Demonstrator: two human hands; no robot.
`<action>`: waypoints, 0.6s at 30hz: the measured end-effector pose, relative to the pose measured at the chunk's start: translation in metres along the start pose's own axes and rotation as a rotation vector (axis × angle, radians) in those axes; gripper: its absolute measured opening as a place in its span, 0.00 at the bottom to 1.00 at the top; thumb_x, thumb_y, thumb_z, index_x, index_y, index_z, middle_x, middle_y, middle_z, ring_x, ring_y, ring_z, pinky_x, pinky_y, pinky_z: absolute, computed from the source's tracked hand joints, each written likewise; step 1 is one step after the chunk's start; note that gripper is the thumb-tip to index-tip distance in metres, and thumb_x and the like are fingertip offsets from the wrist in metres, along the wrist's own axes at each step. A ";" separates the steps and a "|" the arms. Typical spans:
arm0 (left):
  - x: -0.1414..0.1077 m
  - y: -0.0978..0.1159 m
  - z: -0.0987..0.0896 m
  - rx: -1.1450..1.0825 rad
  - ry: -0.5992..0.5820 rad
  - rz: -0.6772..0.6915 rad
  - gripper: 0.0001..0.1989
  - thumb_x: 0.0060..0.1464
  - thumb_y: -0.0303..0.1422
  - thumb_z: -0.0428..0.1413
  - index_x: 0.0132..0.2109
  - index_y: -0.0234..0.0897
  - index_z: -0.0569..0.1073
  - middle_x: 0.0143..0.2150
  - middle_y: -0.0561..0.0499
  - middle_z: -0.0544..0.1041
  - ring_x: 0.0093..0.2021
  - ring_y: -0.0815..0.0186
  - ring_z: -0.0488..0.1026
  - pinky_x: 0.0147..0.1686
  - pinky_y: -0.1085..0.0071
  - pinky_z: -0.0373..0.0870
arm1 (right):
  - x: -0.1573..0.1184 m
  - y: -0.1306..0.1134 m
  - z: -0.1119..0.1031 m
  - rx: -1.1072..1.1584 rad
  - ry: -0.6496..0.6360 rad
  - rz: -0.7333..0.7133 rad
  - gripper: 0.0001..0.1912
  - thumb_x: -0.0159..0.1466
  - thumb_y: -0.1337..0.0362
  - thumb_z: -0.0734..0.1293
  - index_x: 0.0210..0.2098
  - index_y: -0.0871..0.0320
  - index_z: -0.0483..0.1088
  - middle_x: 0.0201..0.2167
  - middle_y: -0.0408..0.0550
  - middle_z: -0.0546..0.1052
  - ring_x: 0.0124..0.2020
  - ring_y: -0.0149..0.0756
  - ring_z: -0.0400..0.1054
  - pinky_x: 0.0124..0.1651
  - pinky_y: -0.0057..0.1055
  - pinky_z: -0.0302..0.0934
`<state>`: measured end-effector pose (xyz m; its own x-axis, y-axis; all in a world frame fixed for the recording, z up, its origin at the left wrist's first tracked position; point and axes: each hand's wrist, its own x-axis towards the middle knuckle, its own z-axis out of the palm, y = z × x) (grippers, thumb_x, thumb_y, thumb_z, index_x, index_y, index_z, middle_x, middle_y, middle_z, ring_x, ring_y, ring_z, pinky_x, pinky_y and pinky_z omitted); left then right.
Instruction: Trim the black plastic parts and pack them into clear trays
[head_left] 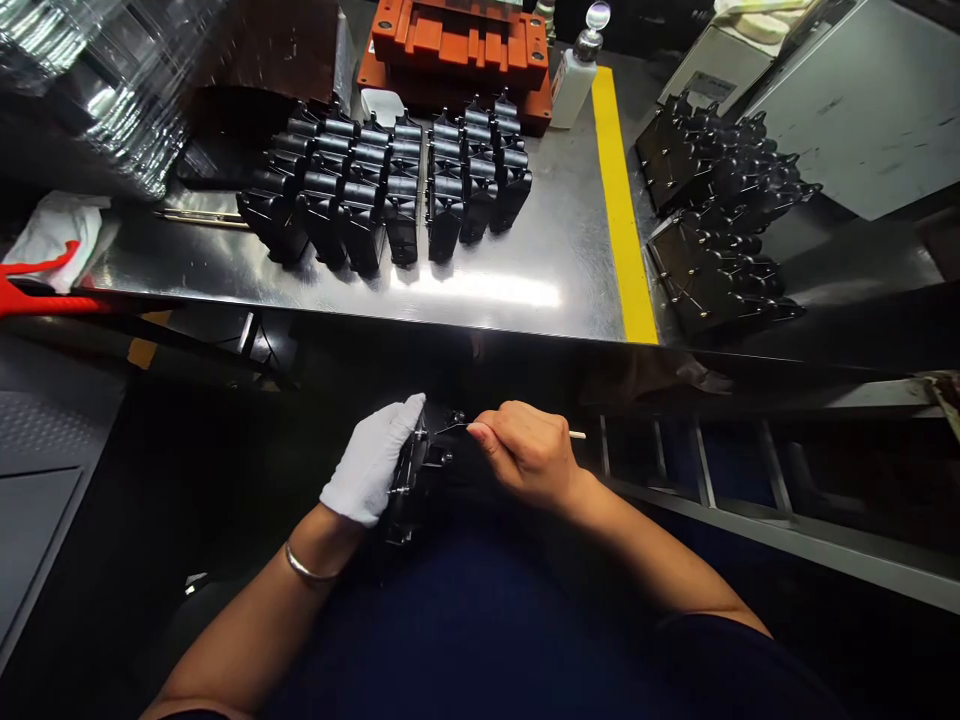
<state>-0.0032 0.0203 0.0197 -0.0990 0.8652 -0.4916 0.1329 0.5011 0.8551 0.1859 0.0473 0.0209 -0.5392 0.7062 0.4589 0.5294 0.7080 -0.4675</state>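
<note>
**Black part (412, 475) in left hand (373, 462), thin tool (577, 435) crossing from right hand (529, 452)**

Part is off the bench (517, 290), held low between the near edge and the dark clothing (480, 620). Long axis runs roughly away from the body, far end leaning a bit right. Dark on dark down there, so take that angle as approximate.

Left: white glove, closed along the part's left side, thumb up near the far end. Fingers underneath are hidden. It's the nearer hand, in contact.

Right: bare, curled tight round the tool, pale butt sticking out on the far side of the fist. Hand itself is clear of the part; only the slim shaft bridges the gap, pointing left at the far end. That's the relation to watch: tool lies across the part's long axis, not along it. Can't tell if the tip touches.

On the bench: rows of similar black pieces (403, 185) ahead, orange fixture (465, 45) behind them, yellow stripe (622, 220) to the right, more black pieces stacked past it (697, 270).
</note>
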 end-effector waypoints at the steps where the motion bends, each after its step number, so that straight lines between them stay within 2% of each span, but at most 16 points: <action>1: 0.000 0.000 0.000 0.007 0.005 0.004 0.22 0.56 0.50 0.50 0.24 0.38 0.68 0.24 0.53 0.69 0.25 0.68 0.63 0.26 0.70 0.62 | -0.001 -0.001 0.000 -0.019 -0.003 0.005 0.14 0.68 0.66 0.60 0.26 0.61 0.70 0.19 0.42 0.67 0.21 0.28 0.58 0.27 0.27 0.52; 4: -0.001 0.001 0.001 0.023 0.020 0.012 0.21 0.57 0.48 0.50 0.23 0.38 0.68 0.24 0.53 0.69 0.26 0.68 0.63 0.27 0.71 0.61 | -0.003 -0.004 0.003 -0.035 -0.005 0.046 0.16 0.69 0.66 0.60 0.26 0.61 0.71 0.18 0.43 0.67 0.21 0.27 0.59 0.27 0.26 0.52; 8: -0.003 -0.002 0.002 0.000 0.048 -0.035 0.22 0.56 0.50 0.50 0.24 0.38 0.66 0.23 0.54 0.67 0.25 0.69 0.60 0.26 0.71 0.60 | -0.007 -0.007 0.007 0.051 -0.053 0.110 0.18 0.69 0.65 0.59 0.25 0.61 0.70 0.18 0.42 0.67 0.20 0.26 0.58 0.27 0.26 0.52; 13: -0.007 -0.001 0.003 -0.048 0.095 -0.057 0.23 0.53 0.52 0.53 0.24 0.38 0.68 0.23 0.54 0.67 0.24 0.69 0.61 0.25 0.72 0.60 | -0.006 -0.004 -0.001 0.419 -0.214 0.143 0.19 0.70 0.63 0.58 0.24 0.60 0.68 0.18 0.42 0.68 0.19 0.25 0.59 0.24 0.23 0.54; 15: -0.009 0.001 0.003 -0.086 0.117 -0.037 0.22 0.53 0.52 0.53 0.25 0.38 0.70 0.25 0.53 0.70 0.25 0.69 0.63 0.25 0.72 0.61 | -0.005 -0.003 -0.004 0.451 -0.189 0.134 0.18 0.69 0.63 0.58 0.25 0.61 0.69 0.18 0.43 0.69 0.19 0.25 0.60 0.24 0.23 0.55; 18: -0.011 0.003 0.002 -0.088 0.147 -0.002 0.21 0.52 0.50 0.55 0.23 0.38 0.68 0.25 0.52 0.71 0.26 0.69 0.64 0.24 0.74 0.62 | -0.004 -0.003 -0.007 0.324 -0.129 0.147 0.17 0.69 0.64 0.59 0.26 0.61 0.70 0.20 0.45 0.72 0.22 0.27 0.64 0.27 0.24 0.57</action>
<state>-0.0001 0.0127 0.0271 -0.2432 0.8486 -0.4699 0.0462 0.4940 0.8682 0.1909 0.0418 0.0257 -0.5619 0.7784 0.2800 0.3834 0.5449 -0.7457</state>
